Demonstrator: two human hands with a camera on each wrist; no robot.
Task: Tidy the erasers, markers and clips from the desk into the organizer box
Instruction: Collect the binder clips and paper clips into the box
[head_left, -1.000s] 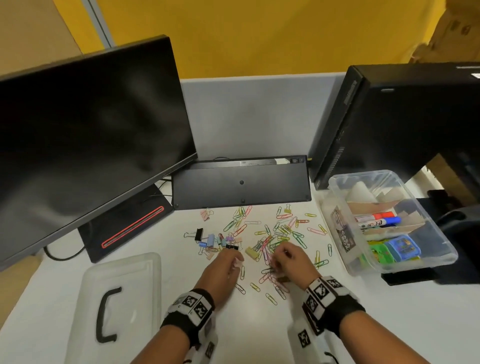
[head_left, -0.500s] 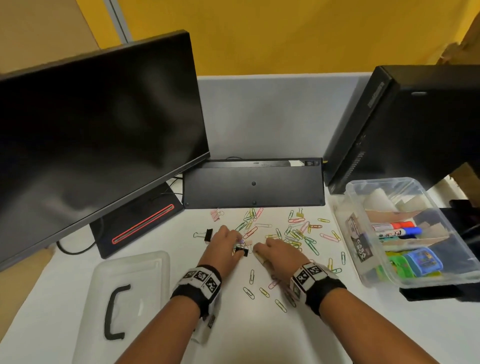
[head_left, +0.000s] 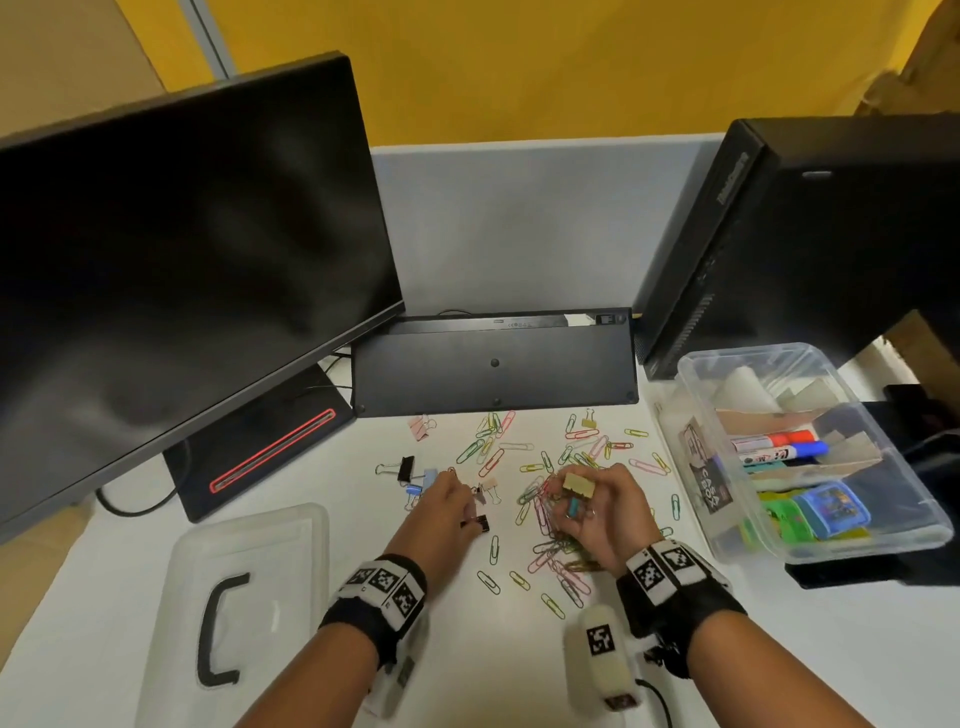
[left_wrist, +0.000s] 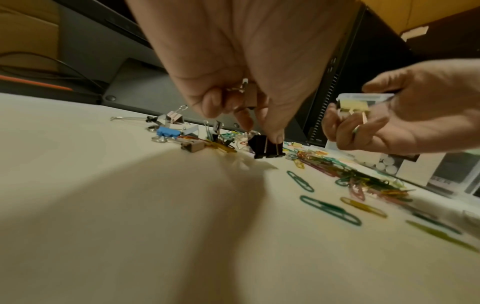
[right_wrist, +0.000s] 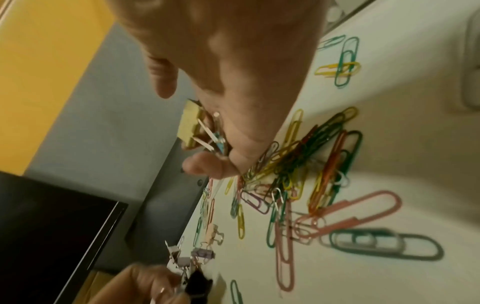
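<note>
Coloured paper clips (head_left: 550, 519) and small binder clips (head_left: 415, 480) lie scattered on the white desk. My left hand (head_left: 457, 506) pinches a black binder clip (left_wrist: 267, 147) by its wire handles, its base touching the desk, with another clip tucked in the fingers. My right hand (head_left: 597, 506) is lifted above the pile and holds a yellow binder clip (head_left: 577, 486) plus a few smaller clips (right_wrist: 215, 139). The clear organizer box (head_left: 924, 514) stands at the right, holding markers (head_left: 779, 447) and erasers (head_left: 831, 512).
The box lid (head_left: 244, 608) with a black handle lies at the front left. A monitor (head_left: 171, 280) stands at the left, an upturned keyboard (head_left: 493, 364) behind the clips, and a black computer case (head_left: 810, 234) behind the box.
My right hand has lifted off the desk and turned up with the yellow binder clip in it. My left hand has drawn back slightly with the black binder clip. The head camera moved closer.
</note>
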